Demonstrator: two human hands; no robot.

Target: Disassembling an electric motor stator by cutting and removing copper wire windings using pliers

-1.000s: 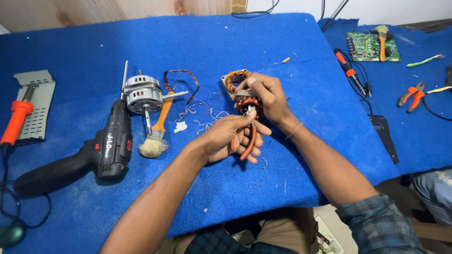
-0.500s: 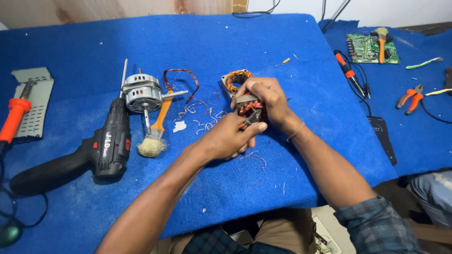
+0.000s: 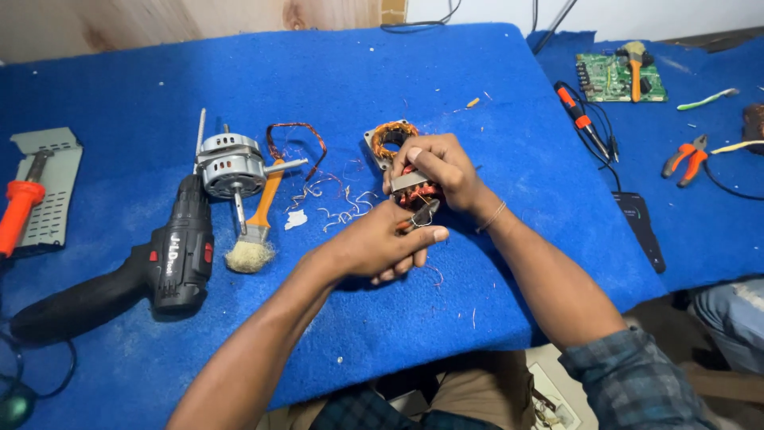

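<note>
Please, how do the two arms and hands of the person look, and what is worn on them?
Both hands are bare, no gloves. The left hand has a bare forearm. The right hand has a thin bracelet at the wrist, and a rolled-up dark checked sleeve near the elbow.

The right hand (image 3: 438, 169) covers most of the small motor coil (image 3: 414, 191) it grips. The left hand (image 3: 382, 248) hides the handles of the cutters (image 3: 423, 215). At the right edge, a brown object (image 3: 754, 127) is cut off, unidentifiable.
</note>
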